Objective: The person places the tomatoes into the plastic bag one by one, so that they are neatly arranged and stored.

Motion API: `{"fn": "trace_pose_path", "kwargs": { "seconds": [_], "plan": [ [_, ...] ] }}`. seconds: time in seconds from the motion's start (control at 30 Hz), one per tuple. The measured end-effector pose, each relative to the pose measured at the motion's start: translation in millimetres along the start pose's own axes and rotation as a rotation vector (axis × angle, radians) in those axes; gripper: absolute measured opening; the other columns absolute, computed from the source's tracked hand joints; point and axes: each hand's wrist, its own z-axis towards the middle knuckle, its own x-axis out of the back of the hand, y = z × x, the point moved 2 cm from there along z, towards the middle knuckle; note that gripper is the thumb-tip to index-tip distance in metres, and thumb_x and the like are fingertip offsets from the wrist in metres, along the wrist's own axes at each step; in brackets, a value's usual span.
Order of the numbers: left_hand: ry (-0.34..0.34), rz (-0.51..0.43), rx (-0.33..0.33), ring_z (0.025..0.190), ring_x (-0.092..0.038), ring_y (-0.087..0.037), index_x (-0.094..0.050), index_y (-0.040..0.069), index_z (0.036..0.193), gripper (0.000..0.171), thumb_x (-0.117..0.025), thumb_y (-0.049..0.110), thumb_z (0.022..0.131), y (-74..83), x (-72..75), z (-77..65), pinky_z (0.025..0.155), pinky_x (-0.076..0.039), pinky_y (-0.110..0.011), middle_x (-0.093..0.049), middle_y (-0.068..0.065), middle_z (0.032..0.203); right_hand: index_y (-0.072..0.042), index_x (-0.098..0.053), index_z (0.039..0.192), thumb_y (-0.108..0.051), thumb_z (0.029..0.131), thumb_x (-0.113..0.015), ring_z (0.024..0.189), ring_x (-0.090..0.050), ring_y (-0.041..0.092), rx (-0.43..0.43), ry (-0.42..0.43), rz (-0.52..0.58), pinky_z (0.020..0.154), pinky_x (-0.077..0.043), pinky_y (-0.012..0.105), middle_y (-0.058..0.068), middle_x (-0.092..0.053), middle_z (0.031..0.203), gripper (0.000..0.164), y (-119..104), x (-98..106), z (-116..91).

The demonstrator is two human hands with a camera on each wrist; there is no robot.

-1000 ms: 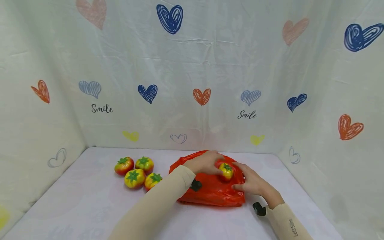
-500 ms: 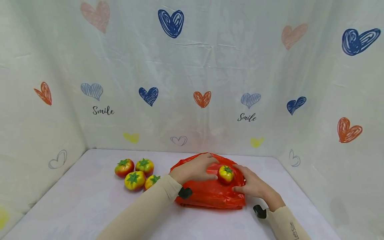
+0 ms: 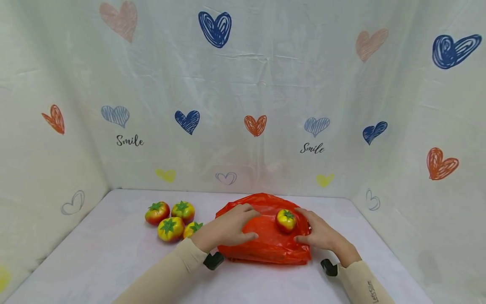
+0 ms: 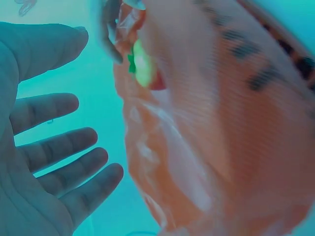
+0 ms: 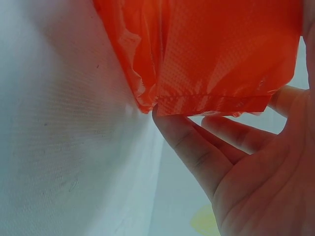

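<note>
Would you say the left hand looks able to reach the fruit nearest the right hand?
Probably yes: the left hand is empty, and nothing visible blocks its path to the fruit.

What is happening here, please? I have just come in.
A person's right hand touches the right end of a red plastic bag. The left hand, fingers spread, holds nothing near the bag. One yellow-red fruit lies on or in the bag, I cannot tell which; four similar ones sit left of it on the table.
</note>
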Motion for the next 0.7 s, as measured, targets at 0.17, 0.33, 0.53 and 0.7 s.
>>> {"fn": "trace_pose_path", "kwargs": {
  "seconds": [0.17, 0.33, 0.53, 0.7],
  "plan": [
    [0.020, -0.032, 0.015, 0.120, -0.044, -0.015, -0.049, 0.026, 0.137, 0.054, -0.064, 0.043, 0.088, -10.7, -1.2, -16.2, 0.093, -0.048, -0.039, -0.046, 0.002, 0.134, -0.024, -0.032, 0.147, -0.036, 0.070, -0.081, 0.133, -0.035, 0.034, -0.007, -0.001, 0.012, 0.093, -0.044, 0.059, 0.009, -0.036, 0.148, 0.092, -2.0, 1.3, 0.6],
    [0.061, -0.039, -0.012, 0.118, -0.046, -0.017, -0.051, 0.020, 0.135, 0.052, -0.064, 0.040, 0.089, -21.0, 1.1, -29.3, 0.095, -0.047, -0.039, -0.048, -0.001, 0.131, -0.023, -0.032, 0.147, -0.035, 0.071, -0.081, 0.132, -0.035, 0.034, 0.000, 0.005, 0.006, 0.092, -0.044, 0.059, 0.009, -0.036, 0.147, 0.092, -0.3, 2.5, 1.3],
    [0.100, -0.050, 0.028, 0.119, -0.046, -0.017, -0.053, 0.018, 0.133, 0.052, -0.066, 0.039, 0.088, -32.1, 4.9, -45.5, 0.097, -0.046, -0.038, -0.049, -0.001, 0.130, -0.023, -0.032, 0.147, -0.035, 0.071, -0.080, 0.132, -0.036, 0.034, 0.016, 0.000, 0.009, 0.094, -0.042, 0.060, 0.009, -0.037, 0.147, 0.090, 1.4, 1.3, 1.7],
    [0.147, -0.048, 0.069, 0.118, -0.047, -0.017, -0.053, 0.019, 0.133, 0.052, -0.068, 0.039, 0.087, -39.8, 12.8, -58.6, 0.096, -0.046, -0.038, -0.049, 0.000, 0.129, -0.023, -0.032, 0.147, -0.035, 0.071, -0.081, 0.132, -0.035, 0.033, 0.004, -0.005, 0.019, 0.094, -0.042, 0.060, 0.008, -0.037, 0.147, 0.091, 0.1, -0.7, 1.1]
  ]
}}
